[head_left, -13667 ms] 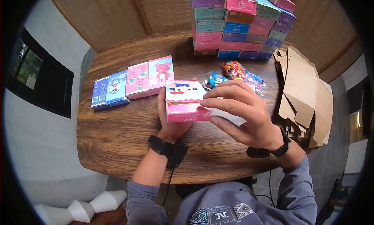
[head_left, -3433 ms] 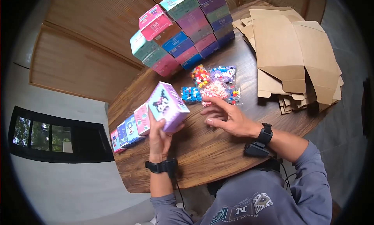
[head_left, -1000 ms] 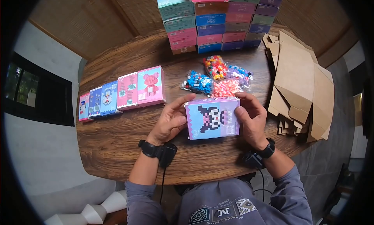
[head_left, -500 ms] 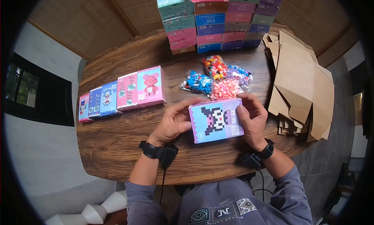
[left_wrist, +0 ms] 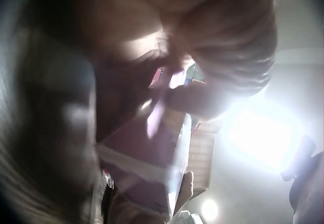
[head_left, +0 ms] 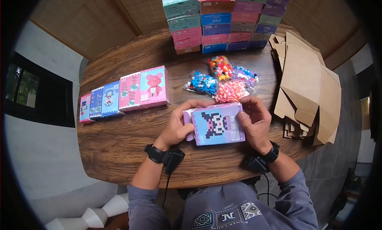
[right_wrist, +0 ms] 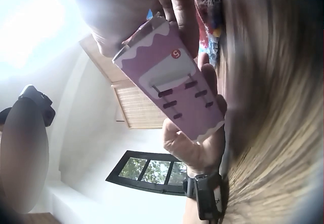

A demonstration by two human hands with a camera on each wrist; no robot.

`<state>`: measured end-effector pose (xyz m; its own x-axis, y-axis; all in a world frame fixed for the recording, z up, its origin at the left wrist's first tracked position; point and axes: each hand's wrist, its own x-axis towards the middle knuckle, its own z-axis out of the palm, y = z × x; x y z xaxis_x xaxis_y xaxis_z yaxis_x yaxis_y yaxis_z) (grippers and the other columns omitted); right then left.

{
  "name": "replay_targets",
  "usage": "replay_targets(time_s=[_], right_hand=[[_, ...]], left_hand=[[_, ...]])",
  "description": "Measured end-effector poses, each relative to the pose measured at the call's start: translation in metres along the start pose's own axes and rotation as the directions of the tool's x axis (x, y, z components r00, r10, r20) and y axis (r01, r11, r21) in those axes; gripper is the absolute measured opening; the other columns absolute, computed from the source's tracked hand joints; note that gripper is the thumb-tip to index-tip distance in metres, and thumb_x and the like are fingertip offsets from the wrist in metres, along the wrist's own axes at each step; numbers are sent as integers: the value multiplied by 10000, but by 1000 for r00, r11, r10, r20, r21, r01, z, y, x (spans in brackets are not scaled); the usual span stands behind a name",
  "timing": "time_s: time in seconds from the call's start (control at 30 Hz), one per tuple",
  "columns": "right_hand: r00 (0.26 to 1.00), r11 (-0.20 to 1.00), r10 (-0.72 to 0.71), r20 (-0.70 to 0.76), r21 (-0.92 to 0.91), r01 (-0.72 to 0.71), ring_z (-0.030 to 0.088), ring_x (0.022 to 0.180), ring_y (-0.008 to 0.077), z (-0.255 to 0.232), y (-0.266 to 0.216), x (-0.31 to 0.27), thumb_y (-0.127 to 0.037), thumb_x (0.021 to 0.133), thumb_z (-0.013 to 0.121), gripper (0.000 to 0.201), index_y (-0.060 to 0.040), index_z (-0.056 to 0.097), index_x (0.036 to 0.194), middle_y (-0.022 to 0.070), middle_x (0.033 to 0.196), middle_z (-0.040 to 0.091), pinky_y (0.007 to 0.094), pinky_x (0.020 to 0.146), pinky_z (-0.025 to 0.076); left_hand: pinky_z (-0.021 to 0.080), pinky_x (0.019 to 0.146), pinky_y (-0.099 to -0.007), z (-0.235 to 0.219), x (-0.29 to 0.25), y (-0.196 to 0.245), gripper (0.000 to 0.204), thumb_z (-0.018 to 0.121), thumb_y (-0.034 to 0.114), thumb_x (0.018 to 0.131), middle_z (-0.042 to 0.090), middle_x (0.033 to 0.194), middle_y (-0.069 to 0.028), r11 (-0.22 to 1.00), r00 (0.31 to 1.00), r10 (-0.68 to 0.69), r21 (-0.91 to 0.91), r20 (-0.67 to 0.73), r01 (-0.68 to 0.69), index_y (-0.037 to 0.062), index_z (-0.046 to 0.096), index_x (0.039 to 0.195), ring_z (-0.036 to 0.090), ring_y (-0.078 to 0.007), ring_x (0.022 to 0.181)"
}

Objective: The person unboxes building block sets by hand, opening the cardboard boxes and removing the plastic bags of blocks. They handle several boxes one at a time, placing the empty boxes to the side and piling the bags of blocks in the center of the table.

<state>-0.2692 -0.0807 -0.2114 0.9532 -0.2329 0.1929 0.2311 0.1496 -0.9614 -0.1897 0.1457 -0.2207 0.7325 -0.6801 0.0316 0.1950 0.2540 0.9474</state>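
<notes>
A small purple and light-blue cardboard box (head_left: 218, 126) with a dark pixel-style figure printed on its front is held low over the table. My right hand (head_left: 256, 122) grips its right end, thumb on the printed face. At the left end a purple end flap (head_left: 187, 119) stands out from the box, and my left hand (head_left: 175, 126) pinches it with the thumb in front and fingers behind. The right wrist view shows a side panel (right_wrist: 177, 89) with a red number 5. In the dark left wrist view, the box (left_wrist: 142, 148) is partly hidden behind the left hand.
Beyond the box lie clear bags of pink pieces (head_left: 231, 91), blue pieces (head_left: 203, 83), red-yellow pieces (head_left: 220, 67) and purple-blue pieces (head_left: 245, 75). Printed boxes (head_left: 153, 86) form a row at left. Stacked boxes (head_left: 217, 29) stand behind; flattened cardboard (head_left: 304, 78) lies right.
Earlier a pink box was in the hands; later the left hand held the purple box tilted. Both hands then took it, and its left end flap has come out. A small red box joined the row.
</notes>
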Motion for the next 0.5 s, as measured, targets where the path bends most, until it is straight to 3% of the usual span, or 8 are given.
replay_targets(time_s=[0.03,0.13,0.17,0.27,0.3,0.4,0.5], right_hand=[[1000,1000,-4,-21,-14,3,602,937,109,0,1,0,-37,879,697,326,16,566,1173,51,1069,607,245,836,496],[995,997,71,-75,23,-69,597,936,100,-6,-1,4,-59,896,685,291,20,587,1158,58,1058,629,235,827,487],[990,993,110,-89,48,-106,595,937,98,-8,-1,6,-66,902,681,281,21,593,1154,61,1055,636,232,826,482],[989,990,92,-118,120,-78,591,948,96,-13,-2,11,-102,921,663,279,24,597,1161,64,1044,650,235,839,471],[992,993,74,-105,99,-63,588,984,112,-17,-2,12,-104,919,660,324,27,579,1204,72,1094,637,260,880,470],[999,1000,1,-43,26,1,587,1032,132,-14,-9,12,-132,896,687,423,32,548,1259,86,1169,607,276,907,472],[967,986,-96,236,155,60,463,1275,224,-11,-12,14,-232,740,842,896,5,340,1443,135,1424,419,352,1069,369]], left_hand=[[418,1086,-397,-1,1,-1,533,515,-2,727,480,1419,-241,999,1000,-12,40,-18,13,-12,489,1260,469,-266,1332],[422,1085,-405,-5,0,-1,515,538,5,719,446,1445,-268,972,998,32,-230,-45,-42,10,495,1232,463,-299,1341],[443,1067,-406,-5,0,-1,468,554,-17,770,478,1419,-248,961,998,51,-269,-48,-62,26,497,1232,501,-292,1304],[486,1006,-361,3,-3,2,396,562,-47,840,560,1314,-178,958,989,27,-280,-144,-67,46,501,1220,565,-226,1203],[525,898,-295,-4,-3,-8,322,571,-56,886,605,1166,-81,966,987,51,-244,-154,-89,46,517,1187,615,-139,1038],[514,832,-231,-20,-4,-26,250,583,-49,900,608,1105,-43,974,992,60,-212,-113,-83,27,552,1136,605,-80,969],[485,824,-190,-16,-3,-25,213,585,-49,912,612,1094,-40,969,984,52,-228,-169,-91,-6,587,1121,579,-45,975]])
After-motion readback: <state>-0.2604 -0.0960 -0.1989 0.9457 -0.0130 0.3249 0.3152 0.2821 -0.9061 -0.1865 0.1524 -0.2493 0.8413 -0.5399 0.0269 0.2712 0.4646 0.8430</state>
